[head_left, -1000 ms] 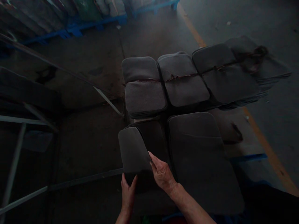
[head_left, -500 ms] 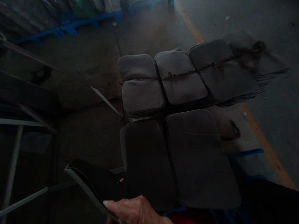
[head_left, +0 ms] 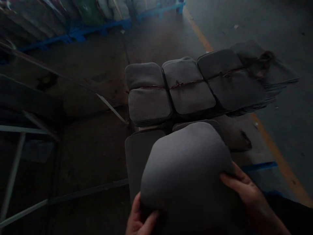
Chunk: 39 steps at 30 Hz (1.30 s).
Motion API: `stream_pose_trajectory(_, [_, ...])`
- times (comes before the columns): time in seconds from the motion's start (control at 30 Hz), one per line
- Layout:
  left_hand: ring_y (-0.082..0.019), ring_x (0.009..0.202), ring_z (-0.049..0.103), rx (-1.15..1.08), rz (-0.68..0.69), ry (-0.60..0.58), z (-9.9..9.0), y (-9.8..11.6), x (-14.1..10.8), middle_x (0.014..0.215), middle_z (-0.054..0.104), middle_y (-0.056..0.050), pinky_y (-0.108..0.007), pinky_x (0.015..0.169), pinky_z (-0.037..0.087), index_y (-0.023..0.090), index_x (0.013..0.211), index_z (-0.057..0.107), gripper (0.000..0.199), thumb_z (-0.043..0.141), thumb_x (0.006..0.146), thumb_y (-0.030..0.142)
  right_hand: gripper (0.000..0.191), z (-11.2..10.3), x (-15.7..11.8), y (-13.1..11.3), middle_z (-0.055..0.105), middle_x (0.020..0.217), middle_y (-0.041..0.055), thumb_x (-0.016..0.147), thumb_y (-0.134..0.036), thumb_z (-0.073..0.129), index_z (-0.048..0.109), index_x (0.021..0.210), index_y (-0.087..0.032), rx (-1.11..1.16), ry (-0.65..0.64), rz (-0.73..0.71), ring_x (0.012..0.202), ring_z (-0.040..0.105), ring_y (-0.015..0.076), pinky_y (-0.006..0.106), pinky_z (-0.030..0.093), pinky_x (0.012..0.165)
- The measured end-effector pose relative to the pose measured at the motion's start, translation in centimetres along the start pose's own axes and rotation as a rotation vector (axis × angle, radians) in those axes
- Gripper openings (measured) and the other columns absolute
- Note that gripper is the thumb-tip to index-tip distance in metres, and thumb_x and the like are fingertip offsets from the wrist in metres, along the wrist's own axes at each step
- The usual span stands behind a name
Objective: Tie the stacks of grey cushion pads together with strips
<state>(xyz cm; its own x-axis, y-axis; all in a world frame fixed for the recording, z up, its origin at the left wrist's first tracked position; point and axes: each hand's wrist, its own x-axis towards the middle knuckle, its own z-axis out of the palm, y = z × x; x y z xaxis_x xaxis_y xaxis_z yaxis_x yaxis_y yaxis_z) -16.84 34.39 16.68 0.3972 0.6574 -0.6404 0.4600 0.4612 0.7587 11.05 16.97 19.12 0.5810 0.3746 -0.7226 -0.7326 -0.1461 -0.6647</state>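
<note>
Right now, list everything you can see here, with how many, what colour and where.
held felt pad: one, grey, bowed, held up in front of the near stacks
tied pad stacks: three, grey, each bound with cord, in a row at the middle
fanned pad stack: one, grey, far right, with a dark cord on top
loose pad stack: one, dark grey, lower middle, partly behind the held pad
yellow floor line: one, running down the right side
blue pallets: blue, top left under stored goods; count unclear
metal frame: one, grey, left side
left hand: grips the pad's lower edge
right hand: grips the pad's right edge
</note>
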Motion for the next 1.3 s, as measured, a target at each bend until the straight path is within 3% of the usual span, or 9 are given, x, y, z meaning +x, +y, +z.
stream_pose_trajectory(0.1, [-0.029, 0.130, 0.054, -0.035, 0.112, -0.254, 6.8, 0.3, 5.3, 0.144, 0.055, -0.013, -0.042, 0.112, 0.044, 0.018, 0.147, 0.038, 0.077, 0.069, 0.080, 0.039, 0.078, -4.0, 5.6, -0.9, 0.071, 0.115, 0.0127, 0.061, -0.043, 0.085, 0.060, 0.134, -0.028, -0.029, 0.083, -0.040, 0.094, 0.071, 0.0331, 0.045, 0.061, 0.077])
stream_pose_trajectory(0.23, [-0.026, 0.133, 0.051, 0.080, 0.143, -0.255, 12.0, -3.4, 10.3, 0.145, 0.053, -0.017, -0.039, 0.116, 0.039, 0.012, 0.149, 0.031, 0.079, 0.064, 0.078, 0.023, 0.078, -6.3, 10.6, 0.2, 0.072, 0.115, 0.0126, 0.055, -0.036, 0.088, 0.062, 0.128, -0.023, -0.061, 0.147, -0.028, 0.096, 0.071, 0.0297, 0.040, 0.061, 0.079])
stream_pose_trajectory(0.37, [-0.023, 0.141, 0.042, 0.167, 0.201, -0.196, 12.6, -5.9, 9.4, 0.153, 0.043, -0.017, -0.038, 0.120, 0.031, 0.010, 0.153, 0.025, 0.076, 0.055, 0.083, 0.020, 0.070, -7.0, 10.9, 1.3, 0.072, 0.114, 0.0125, 0.057, -0.038, 0.087, 0.064, 0.121, -0.022, -0.071, 0.101, -0.102, 0.098, 0.071, 0.0304, 0.042, 0.061, 0.082])
stream_pose_trajectory(0.57, [-0.020, 0.146, 0.035, 0.183, 0.244, -0.221, 13.4, -5.4, 7.8, 0.157, 0.037, -0.013, -0.037, 0.124, 0.025, 0.013, 0.153, 0.028, 0.069, 0.048, 0.087, 0.017, 0.077, -8.5, 10.2, 1.7, 0.073, 0.109, 0.0091, 0.056, -0.042, 0.088, 0.062, 0.126, -0.025, -0.009, 0.236, -0.174, 0.094, 0.071, 0.0290, 0.042, 0.061, 0.082])
stream_pose_trajectory(0.8, [-0.020, 0.144, 0.037, 0.239, 0.193, -0.156, 15.2, -6.4, 8.6, 0.155, 0.039, -0.017, -0.035, 0.123, 0.027, 0.007, 0.154, 0.023, 0.074, 0.045, 0.083, 0.009, 0.078, -10.5, 12.9, 2.7, 0.070, 0.115, 0.0104, 0.063, -0.052, 0.076, 0.060, 0.134, -0.022, -0.427, 0.374, -0.311, 0.098, 0.069, 0.0297, 0.041, 0.058, 0.084])
stream_pose_trajectory(0.93, [-0.022, 0.144, 0.036, 0.333, 0.156, -0.136, 15.5, -5.7, 8.0, 0.154, 0.038, -0.020, -0.036, 0.122, 0.027, 0.005, 0.153, 0.024, 0.073, 0.045, 0.084, 0.009, 0.070, -9.9, 12.7, 2.7, 0.070, 0.108, 0.0134, 0.073, -0.058, 0.061, 0.062, 0.131, -0.019, -0.808, 0.512, -0.405, 0.097, 0.067, 0.0334, 0.050, 0.053, 0.089])
stream_pose_trajectory(1.1, [-0.028, 0.138, 0.042, 0.550, 0.317, 0.024, 14.0, -4.9, 5.1, 0.144, 0.044, -0.019, -0.042, 0.118, 0.034, 0.012, 0.149, 0.038, 0.061, 0.049, 0.089, 0.020, 0.078, -9.4, 10.7, 3.4, 0.057, 0.125, 0.0259, 0.082, -0.059, 0.051, 0.056, 0.135, -0.002, -1.126, 0.657, -0.856, 0.124, 0.052, 0.0379, 0.054, 0.042, 0.107])
stream_pose_trajectory(1.2, [-0.027, 0.139, 0.038, 0.629, 0.413, 0.197, 10.9, -6.6, 3.2, 0.144, 0.042, -0.018, -0.045, 0.119, 0.032, 0.012, 0.146, 0.040, 0.056, 0.048, 0.091, 0.022, 0.084, -10.5, 9.4, 5.3, 0.048, 0.138, 0.0296, 0.087, -0.061, 0.048, 0.047, 0.142, 0.003, -1.167, 0.679, -0.886, 0.136, 0.041, 0.0402, 0.055, 0.034, 0.114])
stream_pose_trajectory(1.3, [-0.030, 0.140, 0.036, 0.654, 0.312, 0.448, 6.0, -9.5, 2.8, 0.145, 0.040, -0.022, -0.050, 0.120, 0.029, 0.006, 0.144, 0.039, 0.057, 0.046, 0.094, 0.033, 0.097, -11.8, 8.6, 8.0, 0.038, 0.146, 0.0325, 0.087, -0.069, 0.041, 0.037, 0.147, 0.008, -1.164, 0.644, -0.718, 0.140, 0.034, 0.0446, 0.058, 0.030, 0.116])
